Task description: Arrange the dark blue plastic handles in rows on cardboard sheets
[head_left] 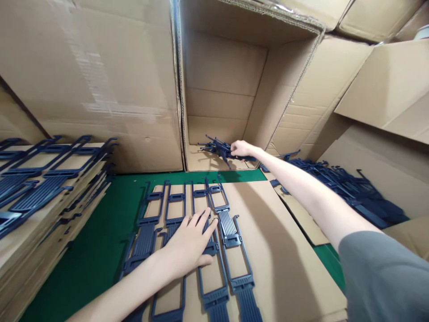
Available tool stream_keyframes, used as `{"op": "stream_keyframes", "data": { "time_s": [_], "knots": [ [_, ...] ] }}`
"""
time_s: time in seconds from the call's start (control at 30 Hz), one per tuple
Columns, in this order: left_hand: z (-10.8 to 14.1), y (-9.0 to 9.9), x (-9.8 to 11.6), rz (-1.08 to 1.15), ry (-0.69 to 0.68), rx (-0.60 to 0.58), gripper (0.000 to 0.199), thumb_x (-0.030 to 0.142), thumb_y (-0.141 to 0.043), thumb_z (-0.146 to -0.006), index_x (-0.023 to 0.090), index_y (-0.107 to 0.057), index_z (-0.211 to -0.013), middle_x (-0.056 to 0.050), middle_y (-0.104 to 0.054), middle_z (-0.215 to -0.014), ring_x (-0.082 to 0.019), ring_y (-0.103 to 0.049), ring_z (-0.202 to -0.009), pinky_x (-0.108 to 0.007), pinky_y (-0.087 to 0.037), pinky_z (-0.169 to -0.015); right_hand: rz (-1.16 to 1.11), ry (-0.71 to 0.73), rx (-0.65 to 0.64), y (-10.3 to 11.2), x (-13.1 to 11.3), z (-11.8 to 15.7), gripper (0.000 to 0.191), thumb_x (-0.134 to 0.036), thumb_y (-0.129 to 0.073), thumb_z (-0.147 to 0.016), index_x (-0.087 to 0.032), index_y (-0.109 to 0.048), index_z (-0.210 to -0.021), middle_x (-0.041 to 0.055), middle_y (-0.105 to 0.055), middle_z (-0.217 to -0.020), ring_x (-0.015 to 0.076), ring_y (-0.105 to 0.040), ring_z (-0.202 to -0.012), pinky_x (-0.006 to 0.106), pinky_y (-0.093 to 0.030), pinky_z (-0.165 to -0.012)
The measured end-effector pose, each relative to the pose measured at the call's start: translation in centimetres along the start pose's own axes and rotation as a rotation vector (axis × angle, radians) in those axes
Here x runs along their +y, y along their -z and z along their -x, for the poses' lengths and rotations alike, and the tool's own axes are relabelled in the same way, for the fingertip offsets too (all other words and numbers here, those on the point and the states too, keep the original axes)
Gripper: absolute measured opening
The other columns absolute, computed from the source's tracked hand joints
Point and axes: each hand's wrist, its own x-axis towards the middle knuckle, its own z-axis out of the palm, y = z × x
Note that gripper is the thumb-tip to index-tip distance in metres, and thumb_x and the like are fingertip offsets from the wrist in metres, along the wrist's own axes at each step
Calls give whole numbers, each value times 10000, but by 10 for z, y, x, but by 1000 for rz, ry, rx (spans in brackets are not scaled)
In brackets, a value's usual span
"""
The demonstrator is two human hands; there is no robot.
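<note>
My left hand (189, 243) lies with fingers spread over rows of dark blue plastic frames (239, 264), which have hooked ends and ribbed panels. These frames are laid side by side on a flat cardboard sheet (284, 250). My right arm stretches forward to the open mouth of a cardboard box (217, 96). There my right hand (241, 149) is closed at a small tangled heap of the same blue plastic frames (219, 150), its fingers pinching at one of them. The fingertips are partly hidden, so the exact grip is hard to see.
At the left stands a stack of cardboard sheets (60, 228) layered with blue frames. Another heap of blue frames (348, 192) lies at the right, under an open carton flap (385, 85). A large taped carton (134, 80) rises behind the green table surface (97, 232).
</note>
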Motion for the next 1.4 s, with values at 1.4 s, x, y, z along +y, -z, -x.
{"op": "stream_keyframes", "data": {
  "time_s": [1.4],
  "knots": [
    [-1, -8, -14, 114, -227, 125, 734, 418, -695, -779, 263, -387, -1428, -150, -185, -1556, -311, -158, -1438, -504, -156, -1147, -962, -207, -275, 10, 17, 52, 179, -150, -407, -927, -155, -569, -849, -51, -403, -526, 32, -316, -349, 132, -281, -321]
  ]
}}
